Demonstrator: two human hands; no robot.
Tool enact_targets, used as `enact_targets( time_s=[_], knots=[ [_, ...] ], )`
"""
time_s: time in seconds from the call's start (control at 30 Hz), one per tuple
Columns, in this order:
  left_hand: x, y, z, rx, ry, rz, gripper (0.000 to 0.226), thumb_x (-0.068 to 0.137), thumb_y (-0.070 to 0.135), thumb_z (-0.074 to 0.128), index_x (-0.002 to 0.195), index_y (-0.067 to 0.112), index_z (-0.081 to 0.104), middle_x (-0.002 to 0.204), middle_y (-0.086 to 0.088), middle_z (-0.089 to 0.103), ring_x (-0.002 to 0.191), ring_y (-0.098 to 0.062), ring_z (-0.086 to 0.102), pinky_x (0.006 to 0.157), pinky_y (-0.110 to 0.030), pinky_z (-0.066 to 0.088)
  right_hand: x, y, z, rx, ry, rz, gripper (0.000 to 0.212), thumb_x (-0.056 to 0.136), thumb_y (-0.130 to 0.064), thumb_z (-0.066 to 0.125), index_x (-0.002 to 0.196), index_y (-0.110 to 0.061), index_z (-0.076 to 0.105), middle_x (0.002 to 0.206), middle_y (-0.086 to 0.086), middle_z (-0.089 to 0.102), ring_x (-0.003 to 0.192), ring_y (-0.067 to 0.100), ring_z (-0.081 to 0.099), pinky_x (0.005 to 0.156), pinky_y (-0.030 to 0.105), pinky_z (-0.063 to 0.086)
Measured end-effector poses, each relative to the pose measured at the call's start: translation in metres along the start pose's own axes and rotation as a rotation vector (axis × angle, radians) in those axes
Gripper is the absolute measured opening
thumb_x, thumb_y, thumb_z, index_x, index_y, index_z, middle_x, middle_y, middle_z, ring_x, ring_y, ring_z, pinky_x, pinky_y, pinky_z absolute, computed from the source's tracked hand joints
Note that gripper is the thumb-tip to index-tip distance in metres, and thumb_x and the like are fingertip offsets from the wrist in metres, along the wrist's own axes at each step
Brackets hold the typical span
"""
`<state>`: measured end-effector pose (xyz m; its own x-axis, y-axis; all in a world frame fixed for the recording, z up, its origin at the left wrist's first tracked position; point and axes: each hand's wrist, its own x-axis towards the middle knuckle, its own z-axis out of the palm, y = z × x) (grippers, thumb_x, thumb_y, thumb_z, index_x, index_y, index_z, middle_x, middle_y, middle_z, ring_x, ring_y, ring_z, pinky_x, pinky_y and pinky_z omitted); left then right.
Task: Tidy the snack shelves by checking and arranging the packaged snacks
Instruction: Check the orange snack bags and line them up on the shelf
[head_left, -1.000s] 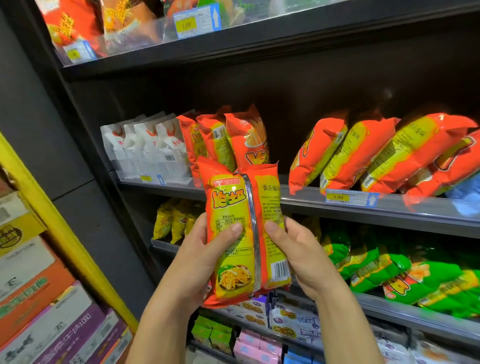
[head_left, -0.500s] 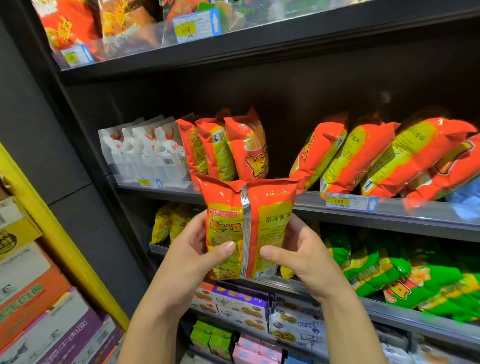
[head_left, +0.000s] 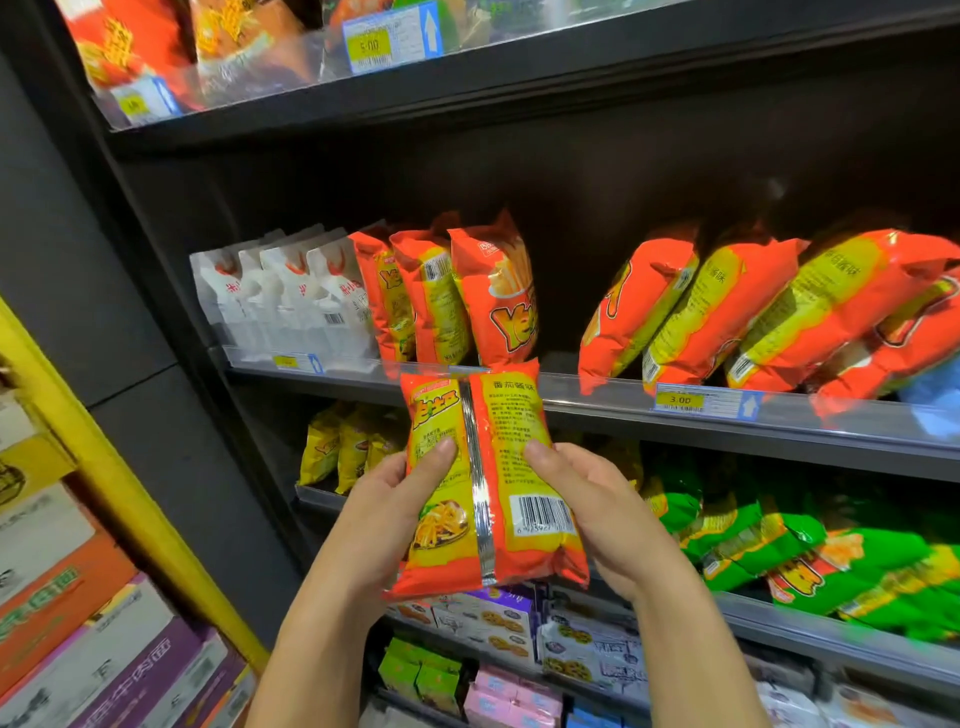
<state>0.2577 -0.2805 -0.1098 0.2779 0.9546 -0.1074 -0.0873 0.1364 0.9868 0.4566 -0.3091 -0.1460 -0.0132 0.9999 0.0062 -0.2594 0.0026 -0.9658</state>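
Orange and yellow foil nearest, back seam toward the camera: snack packet (head_left: 498, 441) held upright in front of the shelves, top overlapping the middle shelf edge (head_left: 597, 410). Clasped from both sides: left grip (head_left: 384, 514) curled round the left edge with its thumb (head_left: 441, 452) pressed on the yellow panel, right grip (head_left: 608, 514) curled round the right edge, thumb just beside the silver seam. Remaining fingers of both tucked behind the packet, hidden. Barcode plain as a block, digits and small print too blurred to read. Both forearms cut off by the lower border. Just behind, biscuit boxes (head_left: 493, 618) partly covered by the packet's bottom edge; off to the left, stacked cartons (head_left: 78, 623) cropped by the frame beside a yellow post (head_left: 119, 493). Farther back, green packets (head_left: 779, 551) smeared with blur, yellow packets (head_left: 337, 447) half in shadow. On the middle shelf, white pouches (head_left: 291, 301), upright orange packets (head_left: 488, 296), then, apart to the right, leaning orange packets (head_left: 727, 312), the last cropped at the border, above a 3.00 price tag (head_left: 680, 400). Top-shelf stock mostly cut off above a 5.00 tag (head_left: 369, 44). Against half a second ago: packet lower and turned flatter to the camera, barcode and printed dish now in full view, before squeezed to a sliver by the tilt; same two-handed hold.
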Motion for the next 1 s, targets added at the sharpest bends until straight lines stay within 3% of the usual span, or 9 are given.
enact_targets(
  time_s=[0.17, 0.3, 0.37, 0.47, 0.53, 0.63, 0.73, 0.87, 1.0],
  knots=[
    [0.001, 0.001, -0.001, 0.003, -0.008, 0.003, 0.051, 0.09, 0.045, 0.069, 0.127, 0.011, 0.068, 0.11, -0.018, 0.08, 0.099, -0.039, 0.078, 0.095, -0.054, 0.059, 0.001, -0.003, 0.005, 0.104, -0.016, 0.043, 0.094, 0.067, -0.062, 0.09, 0.133, -0.003, 0.06, 0.121, 0.019, 0.076, 0.113, 0.037, 0.073, 0.105, 0.058, 0.054],
    [0.0, -0.001, 0.0, 0.04, -0.036, 0.03, 0.041, 0.096, 0.038, 0.062, 0.132, 0.019, 0.067, 0.12, -0.013, 0.078, 0.109, -0.035, 0.076, 0.103, -0.057, 0.055, -0.004, -0.006, 0.01, 0.188, -0.039, 0.055, 0.069, 0.081, -0.043, 0.079, 0.138, -0.013, 0.054, 0.122, 0.014, 0.076, 0.112, 0.033, 0.074, 0.098, 0.052, 0.058],
    [0.002, -0.004, 0.0, 0.096, -0.055, 0.046, 0.035, 0.103, 0.034, 0.057, 0.136, 0.028, 0.066, 0.128, -0.005, 0.076, 0.119, -0.028, 0.073, 0.11, -0.057, 0.05, -0.003, -0.005, 0.012, 0.094, -0.007, 0.021, 0.072, 0.079, -0.042, 0.081, 0.14, -0.019, 0.051, 0.123, 0.008, 0.076, 0.111, 0.028, 0.076, 0.097, 0.053, 0.059],
    [0.006, -0.008, 0.0, 0.173, -0.056, 0.078, 0.032, 0.109, 0.029, 0.052, 0.135, 0.04, 0.067, 0.132, 0.006, 0.074, 0.123, -0.017, 0.07, 0.114, -0.052, 0.046, -0.003, -0.005, 0.016, -0.236, 0.114, -0.083, 0.084, 0.069, -0.065, 0.088, 0.138, -0.036, 0.048, 0.125, -0.007, 0.072, 0.109, 0.013, 0.075, 0.096, 0.049, 0.061],
    [0.006, -0.009, 0.002, 0.161, -0.057, 0.075, 0.032, 0.11, 0.026, 0.051, 0.133, 0.038, 0.069, 0.13, 0.006, 0.075, 0.12, -0.015, 0.071, 0.11, -0.047, 0.049, -0.003, -0.005, 0.019, -0.404, 0.163, -0.152, 0.088, 0.062, -0.075, 0.083, 0.136, -0.044, 0.046, 0.132, -0.011, 0.064, 0.112, 0.006, 0.07, 0.096, 0.043, 0.061],
    [0.006, -0.007, 0.004, 0.122, -0.035, 0.072, 0.033, 0.109, 0.021, 0.049, 0.133, 0.033, 0.07, 0.127, 0.003, 0.076, 0.12, -0.015, 0.071, 0.1, -0.041, 0.052, -0.004, -0.005, 0.02, -0.468, 0.176, -0.203, 0.085, 0.063, -0.075, 0.081, 0.135, -0.048, 0.045, 0.136, -0.011, 0.058, 0.115, 0.005, 0.067, 0.097, 0.04, 0.06],
    [0.005, -0.006, 0.001, 0.089, -0.025, 0.078, 0.034, 0.111, 0.023, 0.046, 0.137, 0.031, 0.067, 0.129, 0.004, 0.075, 0.122, -0.015, 0.07, 0.101, -0.041, 0.052, -0.006, -0.007, 0.02, -0.383, 0.151, -0.225, 0.071, 0.075, -0.063, 0.085, 0.135, -0.047, 0.05, 0.131, -0.014, 0.066, 0.113, 0.006, 0.07, 0.096, 0.044, 0.061],
    [0.002, -0.004, -0.001, 0.022, -0.077, 0.109, 0.042, 0.102, 0.035, 0.054, 0.143, 0.025, 0.062, 0.134, -0.003, 0.073, 0.125, -0.025, 0.069, 0.105, -0.051, 0.052, -0.01, -0.017, 0.017, -0.129, 0.062, -0.208, 0.052, 0.088, -0.036, 0.078, 0.136, -0.027, 0.059, 0.124, -0.004, 0.076, 0.113, 0.019, 0.074, 0.099, 0.049, 0.059],
    [0.002, 0.001, 0.002, -0.082, -0.114, 0.159, 0.048, 0.092, 0.024, 0.062, 0.139, 0.016, 0.063, 0.129, -0.012, 0.075, 0.119, -0.033, 0.072, 0.092, -0.048, 0.063, -0.009, -0.022, 0.008, -0.086, 0.03, -0.205, 0.05, 0.094, -0.032, 0.076, 0.139, -0.019, 0.059, 0.129, 0.001, 0.075, 0.12, 0.021, 0.071, 0.1, 0.041, 0.058]
  ],
)
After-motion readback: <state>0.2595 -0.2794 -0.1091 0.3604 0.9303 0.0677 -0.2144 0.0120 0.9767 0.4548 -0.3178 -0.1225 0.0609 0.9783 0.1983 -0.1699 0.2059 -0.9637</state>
